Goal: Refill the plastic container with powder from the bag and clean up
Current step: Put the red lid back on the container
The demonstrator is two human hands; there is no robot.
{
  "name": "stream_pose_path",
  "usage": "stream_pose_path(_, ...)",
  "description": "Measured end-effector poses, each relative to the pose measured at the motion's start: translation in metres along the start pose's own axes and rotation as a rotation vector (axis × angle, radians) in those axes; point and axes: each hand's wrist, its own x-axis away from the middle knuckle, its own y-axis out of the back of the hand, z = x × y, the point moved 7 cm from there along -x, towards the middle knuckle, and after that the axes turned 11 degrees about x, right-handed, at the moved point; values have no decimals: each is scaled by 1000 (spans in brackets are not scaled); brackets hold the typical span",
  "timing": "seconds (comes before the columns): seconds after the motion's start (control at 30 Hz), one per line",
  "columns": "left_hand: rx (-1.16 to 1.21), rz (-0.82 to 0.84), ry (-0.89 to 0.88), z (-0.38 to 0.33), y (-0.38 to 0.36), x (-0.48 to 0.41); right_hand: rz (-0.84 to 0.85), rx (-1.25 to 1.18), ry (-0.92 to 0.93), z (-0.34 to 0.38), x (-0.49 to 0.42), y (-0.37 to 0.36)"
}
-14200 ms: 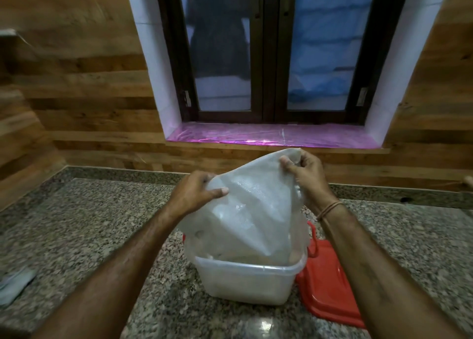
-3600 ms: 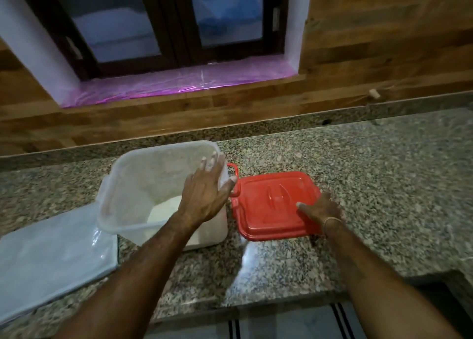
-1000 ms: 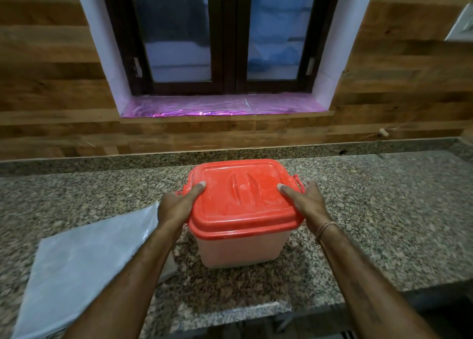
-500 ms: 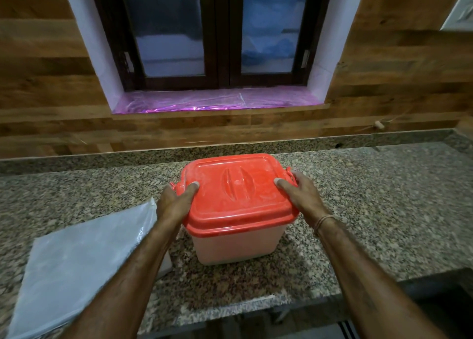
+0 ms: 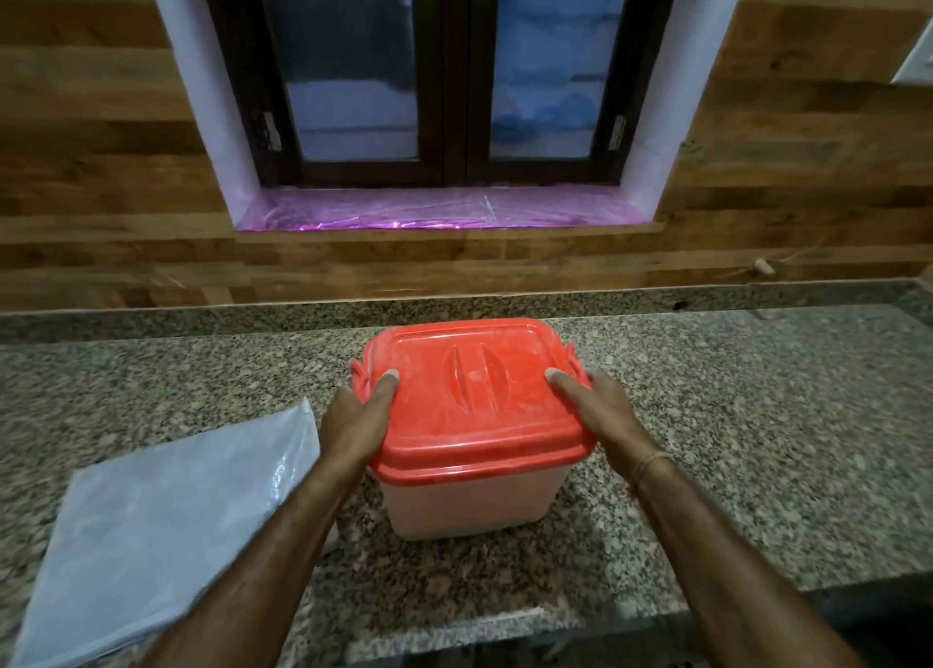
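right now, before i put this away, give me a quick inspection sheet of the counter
surface: speckled granite countertop, glossy near the front edge.
job's things: red plastic lid, dusted whitish, sits on the translucent plastic container; flattened clear plastic bag lies on the counter to its left.
clutter: nothing seen.
grips: left hand and right hand clasp the lid's sides, thumbs on top.
cables: thin cord with a pale knob on the wall at right, purpose unclear.
surroundings: wood-panel wall, dark-framed window, pink foil sill.

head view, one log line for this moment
red lid: on container | left hand: grips lid edge | right hand: grips lid edge | bag: flat on counter
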Motion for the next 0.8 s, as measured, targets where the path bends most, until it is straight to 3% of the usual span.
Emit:
stream_pose_path(0.13, 97, -69, 76, 7, 2, -7, 9, -112, -91, -8, -14, 0)
stream_pose_path(0.37, 148, -116, 67, -40, -19, -60, -43, -168, -80, 17, -95, 11)
stream_pose_path(0.57, 152, -121, 34, -91, -59, -146, -79, -132, -72, 54, -201, 26)
stream_pose_path(0.8, 91, -128, 38, -94, -93, -219, -41, -107, -97, 51, -273, 14)
